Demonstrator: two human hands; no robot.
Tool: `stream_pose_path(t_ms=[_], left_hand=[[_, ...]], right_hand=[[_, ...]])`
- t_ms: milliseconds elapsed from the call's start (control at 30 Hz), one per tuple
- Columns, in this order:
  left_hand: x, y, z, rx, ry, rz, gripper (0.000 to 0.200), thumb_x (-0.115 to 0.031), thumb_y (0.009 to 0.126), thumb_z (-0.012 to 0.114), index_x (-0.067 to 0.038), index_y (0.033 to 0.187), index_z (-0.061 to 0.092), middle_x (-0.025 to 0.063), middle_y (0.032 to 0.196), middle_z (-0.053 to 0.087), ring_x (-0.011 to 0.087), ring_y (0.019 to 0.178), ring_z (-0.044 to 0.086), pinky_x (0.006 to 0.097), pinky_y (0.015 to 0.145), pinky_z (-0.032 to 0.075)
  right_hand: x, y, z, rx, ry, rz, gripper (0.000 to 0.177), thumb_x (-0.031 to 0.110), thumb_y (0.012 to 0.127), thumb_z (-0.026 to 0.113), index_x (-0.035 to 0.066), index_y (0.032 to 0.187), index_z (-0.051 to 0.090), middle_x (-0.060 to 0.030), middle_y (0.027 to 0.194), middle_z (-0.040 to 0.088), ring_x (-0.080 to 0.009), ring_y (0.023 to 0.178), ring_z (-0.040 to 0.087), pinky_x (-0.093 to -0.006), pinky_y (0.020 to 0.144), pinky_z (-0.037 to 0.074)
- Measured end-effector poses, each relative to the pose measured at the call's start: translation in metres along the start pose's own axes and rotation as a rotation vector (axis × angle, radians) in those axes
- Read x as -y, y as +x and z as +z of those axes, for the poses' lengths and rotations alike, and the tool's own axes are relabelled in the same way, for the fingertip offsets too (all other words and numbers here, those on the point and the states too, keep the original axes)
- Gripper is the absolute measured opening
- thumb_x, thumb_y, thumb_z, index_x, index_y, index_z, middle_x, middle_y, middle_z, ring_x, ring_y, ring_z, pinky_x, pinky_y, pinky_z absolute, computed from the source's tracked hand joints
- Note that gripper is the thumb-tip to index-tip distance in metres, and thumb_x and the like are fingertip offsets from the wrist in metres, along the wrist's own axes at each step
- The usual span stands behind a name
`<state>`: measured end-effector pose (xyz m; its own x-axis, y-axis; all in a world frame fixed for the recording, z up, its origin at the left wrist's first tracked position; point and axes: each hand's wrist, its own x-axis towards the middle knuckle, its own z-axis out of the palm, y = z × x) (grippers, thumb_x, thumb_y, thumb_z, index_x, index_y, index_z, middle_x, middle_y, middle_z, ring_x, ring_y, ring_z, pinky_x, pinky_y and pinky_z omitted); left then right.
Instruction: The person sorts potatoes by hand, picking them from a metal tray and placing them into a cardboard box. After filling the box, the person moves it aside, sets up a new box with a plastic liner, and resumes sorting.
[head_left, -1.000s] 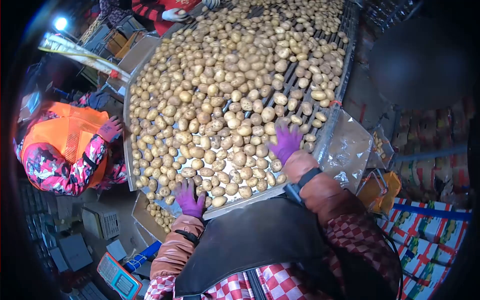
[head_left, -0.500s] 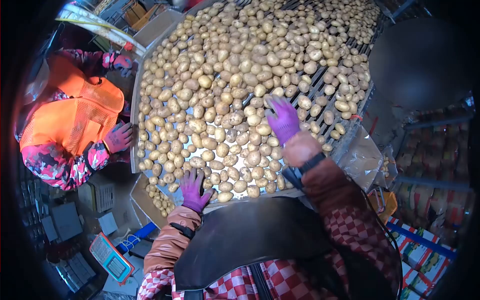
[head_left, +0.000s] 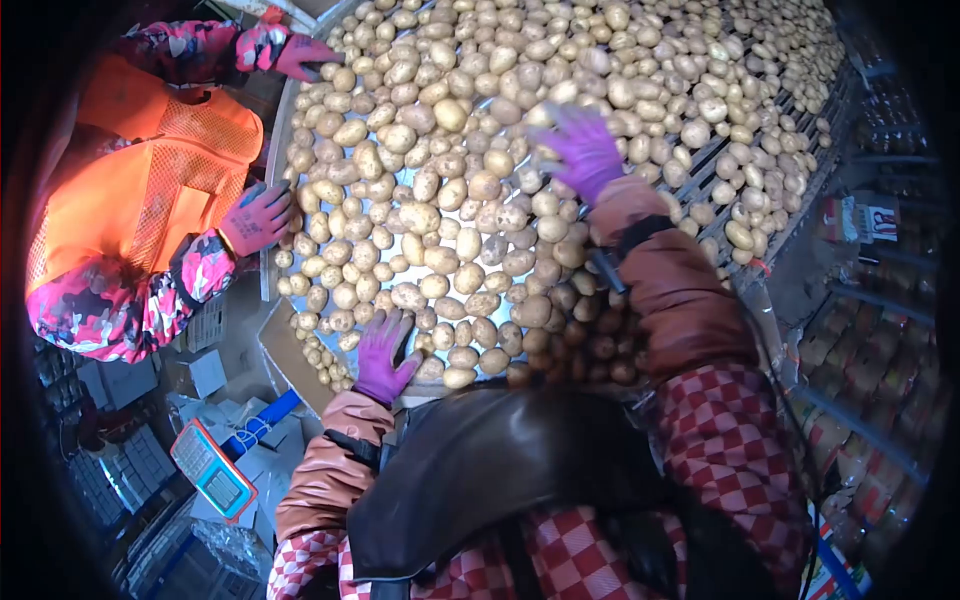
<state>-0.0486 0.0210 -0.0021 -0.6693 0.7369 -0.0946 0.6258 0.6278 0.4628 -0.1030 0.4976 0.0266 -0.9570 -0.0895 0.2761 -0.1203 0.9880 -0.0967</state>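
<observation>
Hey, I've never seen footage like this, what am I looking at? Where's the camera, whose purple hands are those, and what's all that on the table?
There is one view, from a camera worn on a person's head, looking down past their own chest and arms. The two hands in purple gloves are theirs. The left hand lies flat at the near edge of a slatted metal sorting table covered with pale brown potatoes, touching a few. The right hand is stretched farther out over them; it is blurred, fingers spread, with nothing visibly held. At the left, another person in an orange mesh vest has a pink-gloved hand at the table's side.
</observation>
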Motion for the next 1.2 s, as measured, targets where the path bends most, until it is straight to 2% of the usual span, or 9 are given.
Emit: stream_pose_path(t_ms=[167,300,433,500,633,733,867,1067,1200], left_hand=[[-0.004,0.008,-0.010,0.043,-0.072,-0.022,0.064,-0.032,0.076,0.070,-0.015,0.134,0.052,0.0132,0.137,0.049,0.0392,0.130,0.040,0.0513,0.106,0.032],[-0.004,0.011,-0.010,0.019,-0.084,0.001,0.062,-0.032,0.074,0.072,-0.016,0.131,0.055,0.0124,0.134,0.053,0.0394,0.129,0.042,0.0510,0.105,0.033],[-0.001,0.013,-0.004,-0.021,-0.080,0.025,0.059,-0.031,0.074,0.073,-0.017,0.129,0.057,0.0115,0.132,0.054,0.0393,0.128,0.043,0.0505,0.104,0.035],[-0.003,0.015,-0.006,-0.014,-0.065,0.037,0.059,-0.031,0.074,0.073,-0.017,0.129,0.057,0.0114,0.131,0.055,0.0395,0.127,0.044,0.0505,0.104,0.035],[-0.002,0.012,-0.006,-0.002,-0.053,0.056,0.058,-0.034,0.075,0.072,-0.018,0.128,0.057,0.0115,0.131,0.055,0.0400,0.126,0.044,0.0504,0.104,0.035],[0.000,0.006,-0.006,0.016,-0.056,0.058,0.056,-0.035,0.076,0.071,-0.018,0.128,0.058,0.0112,0.131,0.055,0.0395,0.126,0.044,0.0500,0.105,0.034],[0.000,0.002,-0.005,0.017,-0.091,0.039,0.053,-0.033,0.076,0.070,-0.018,0.126,0.059,0.0114,0.130,0.056,0.0392,0.125,0.044,0.0498,0.104,0.035],[0.007,0.011,-0.011,0.032,-0.171,0.045,0.041,-0.023,0.079,0.068,-0.014,0.118,0.064,0.0131,0.116,0.064,0.0369,0.114,0.054,0.0459,0.095,0.044],[0.012,0.056,-0.025,-0.252,-0.183,0.042,0.035,-0.019,0.084,0.064,-0.013,0.119,0.063,0.0149,0.119,0.063,0.0360,0.109,0.059,0.0439,0.094,0.047]], right_hand=[[-0.060,-0.056,-0.021,-0.133,-0.158,0.280,0.056,0.043,0.077,0.069,0.020,0.127,0.057,-0.0090,0.134,0.052,-0.0301,0.128,0.043,-0.0487,0.108,0.028],[-0.122,-0.133,-0.040,0.042,-0.187,1.055,0.071,0.049,0.076,0.069,0.013,0.134,0.048,-0.0191,0.136,0.047,-0.0355,0.125,0.045,-0.0477,0.104,0.037],[-0.049,-0.128,-0.057,-0.231,0.007,0.926,0.065,0.038,0.076,0.074,0.008,0.129,0.052,-0.0153,0.132,0.050,-0.0330,0.119,0.049,-0.0448,0.101,0.039],[0.020,-0.099,-0.034,-0.466,0.183,0.392,0.051,0.024,0.078,0.075,0.004,0.121,0.056,-0.0133,0.123,0.053,-0.0293,0.109,0.053,-0.0403,0.094,0.044],[0.188,-0.070,-0.021,0.039,0.228,0.080,0.049,0.035,0.076,0.068,0.021,0.122,0.057,-0.0095,0.133,0.047,-0.0343,0.131,0.035,-0.0617,0.108,0.019],[0.168,-0.094,0.009,0.290,0.004,-0.096,0.044,0.038,0.083,0.059,0.022,0.125,0.057,-0.0087,0.136,0.046,-0.0321,0.132,0.036,-0.0593,0.109,0.021],[0.069,-0.092,0.002,0.043,-0.049,0.170,0.032,0.033,0.082,0.059,0.023,0.112,0.063,-0.0062,0.112,0.059,-0.0292,0.113,0.049,-0.0520,0.092,0.037],[-0.071,-0.148,-0.073,0.202,-0.228,0.687,0.050,0.040,0.087,0.058,0.012,0.129,0.056,-0.0154,0.130,0.056,-0.0335,0.121,0.050,-0.0414,0.104,0.036],[-0.077,-0.227,-0.092,-0.226,-0.038,0.924,0.053,0.031,0.087,0.063,0.010,0.134,0.052,-0.0173,0.129,0.056,-0.0308,0.120,0.053,-0.0382,0.102,0.040]])
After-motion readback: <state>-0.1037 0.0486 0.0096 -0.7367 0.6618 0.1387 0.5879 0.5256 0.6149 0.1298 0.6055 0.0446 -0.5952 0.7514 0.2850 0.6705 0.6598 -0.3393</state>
